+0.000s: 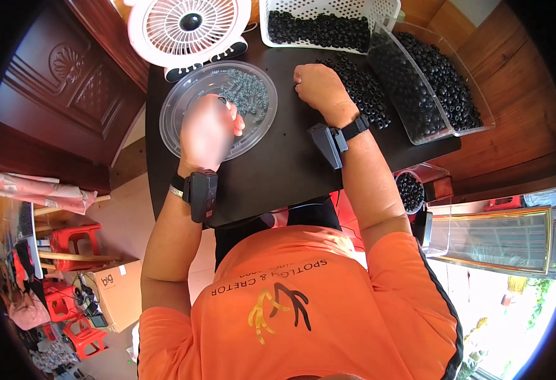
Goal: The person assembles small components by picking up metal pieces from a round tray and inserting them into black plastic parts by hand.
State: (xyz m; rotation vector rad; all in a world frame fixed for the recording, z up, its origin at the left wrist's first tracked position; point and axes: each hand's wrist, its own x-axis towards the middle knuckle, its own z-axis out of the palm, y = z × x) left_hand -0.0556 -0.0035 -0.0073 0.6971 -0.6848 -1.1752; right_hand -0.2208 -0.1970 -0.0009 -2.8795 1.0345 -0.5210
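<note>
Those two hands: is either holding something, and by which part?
Cannot be told: a small dark ring shows at the blurred left hand; the right hand hides its grip.

Black rings (363, 92) — blue-grey pieces (246, 92) — orange shirt (335, 278), yellow-and-black motif (278, 308).

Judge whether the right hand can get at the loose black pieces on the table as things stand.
Likely yes: the right hand is close beside the loose black pieces, and nothing visible stands between.
</note>
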